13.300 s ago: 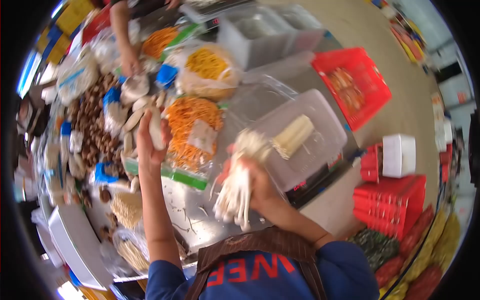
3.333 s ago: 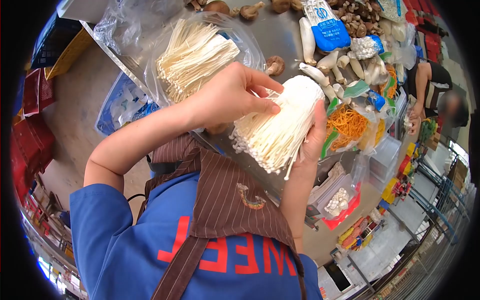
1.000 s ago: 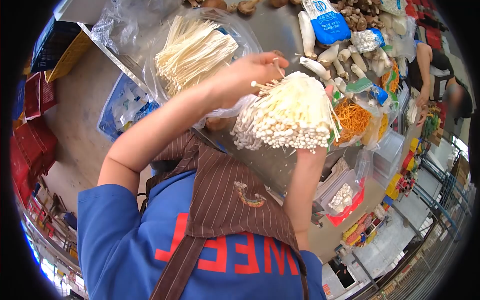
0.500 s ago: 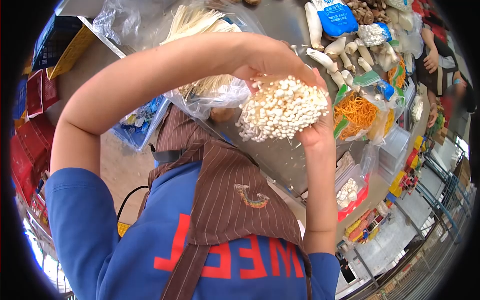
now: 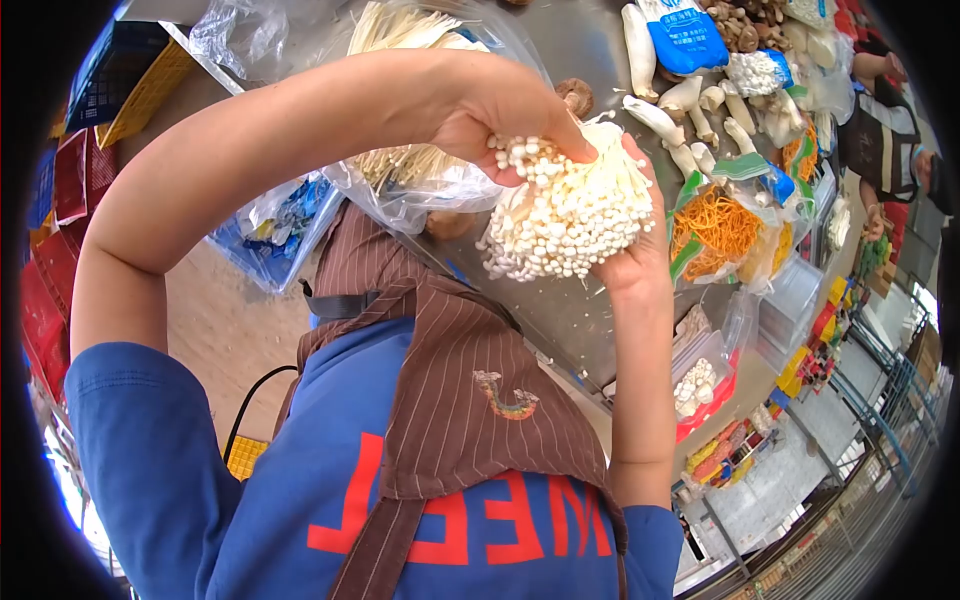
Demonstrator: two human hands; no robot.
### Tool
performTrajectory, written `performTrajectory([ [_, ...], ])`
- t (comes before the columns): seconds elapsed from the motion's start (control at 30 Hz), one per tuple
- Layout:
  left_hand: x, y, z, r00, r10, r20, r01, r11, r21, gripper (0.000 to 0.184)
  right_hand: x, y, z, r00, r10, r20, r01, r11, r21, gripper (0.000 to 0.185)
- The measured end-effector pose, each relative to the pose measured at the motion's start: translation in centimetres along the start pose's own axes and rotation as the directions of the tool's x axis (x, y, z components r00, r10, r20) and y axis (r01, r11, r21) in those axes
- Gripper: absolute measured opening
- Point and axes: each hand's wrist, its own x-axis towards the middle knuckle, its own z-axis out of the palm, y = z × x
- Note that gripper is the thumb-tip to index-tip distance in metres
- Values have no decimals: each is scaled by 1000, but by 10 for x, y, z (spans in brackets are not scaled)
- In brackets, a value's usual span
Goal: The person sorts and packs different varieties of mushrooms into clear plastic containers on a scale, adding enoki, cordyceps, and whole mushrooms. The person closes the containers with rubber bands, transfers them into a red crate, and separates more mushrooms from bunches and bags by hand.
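Observation:
A large bunch of enoki mushrooms (image 5: 570, 230), white with small round caps, is held up in front of my chest. My right hand (image 5: 640, 245) cups it from the right side and from beneath, with the fingers partly hidden. Across its top reaches my left hand (image 5: 505, 105), closed on a smaller clump of enoki (image 5: 530, 155), the thumb pressed against the pale stems. Below and left of the bunch, an open clear plastic bag (image 5: 430, 195) holds more long enoki stems (image 5: 400, 160). A brown mushroom (image 5: 574, 97) lies just behind my hands.
King oyster mushrooms (image 5: 640, 50), a blue-and-white packet (image 5: 685, 40) and a bag of orange strands (image 5: 715, 230) lie on the grey table (image 5: 580, 40) at right. A tray of blue wrappers (image 5: 285, 230) is at left. Another person (image 5: 880, 140) stands at far right.
My left hand has shifted left, and its thumb now lies over the stems, with a small clump parted from the main bunch. My right hand stays nearly still.

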Motion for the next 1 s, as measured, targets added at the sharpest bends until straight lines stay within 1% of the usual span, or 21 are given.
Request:
performTrajectory([
  [0.03,1,1,-4,999,-10,48,10,1000,-6,36,0,0,-4,1000,1,0,-1,1000,0,40],
  [0.1,-2,1,-9,995,-19,96,20,1000,-13,36,-2,-2,-16,984,49,173,-61,996,65,49],
  [0.13,-6,3,-12,994,1,108,-10,997,82,35,-3,-3,-21,984,50,173,-62,996,64,49],
  [0.17,-10,5,-14,992,20,123,-42,983,177,34,-5,-4,-26,966,43,256,-50,999,20,49],
  [0.27,-21,12,-17,978,-17,210,-28,977,210,35,-18,-8,-26,952,32,303,-5,996,-90,50],
  [0.33,-30,16,-12,979,-23,201,-26,971,239,33,-29,-7,-24,977,44,208,-6,984,-180,52],
  [0.37,-35,18,-10,982,-26,188,-25,964,265,31,-34,-4,-18,995,22,94,-2,978,-210,41],
  [0.4,-40,22,-10,981,-29,190,-23,963,267,31,-38,-5,-17,995,20,93,0,978,-207,41],
  [0.47,-49,28,-11,967,-100,235,11,936,351,27,-45,-9,-19,988,118,101,-89,964,-250,48],
  [0.53,-61,34,-18,978,-55,202,-30,918,396,26,-52,-21,-46,975,183,125,-153,963,-221,53],
  [0.6,-81,55,-28,993,-87,81,18,786,617,29,-58,-26,-62,957,248,154,-215,956,-199,60],
  [0.63,-89,56,-37,993,-87,78,20,784,620,29,-61,-26,-63,952,221,211,-192,970,-149,64],
  [0.67,-98,54,-50,999,10,-33,9,848,531,31,-64,-25,-64,945,191,267,-171,981,-96,67],
  [0.73,-102,39,-73,984,93,-152,-17,897,441,34,-62,-25,-65,934,155,321,-151,988,-37,71],
  [0.77,-90,18,-84,881,436,-185,-245,754,610,33,-56,-24,-66,923,127,362,-162,984,70,71],
  [0.8,-76,2,-88,672,728,-138,-401,514,759,32,-51,-23,-65,913,89,399,-171,969,176,72],
  [0.83,-67,-8,-82,699,651,-295,14,401,916,36,-46,-15,-58,905,19,426,-147,951,271,64],
  [0.87,-49,-34,-83,586,805,-93,188,-24,982,36,-39,-8,-65,965,-27,260,-83,912,403,55],
  [0.9,-30,-54,-69,672,669,-319,473,-56,879,36,-31,-6,-58,981,-48,189,-36,907,420,52],
  [0.93,-17,-77,-64,675,635,-376,421,86,903,38,-21,-6,-52,991,-69,116,11,900,436,49],
  [1.0,-15,-86,-56,646,656,-391,510,10,860,45,0,-3,-53,991,-128,47,91,878,470,45],
])
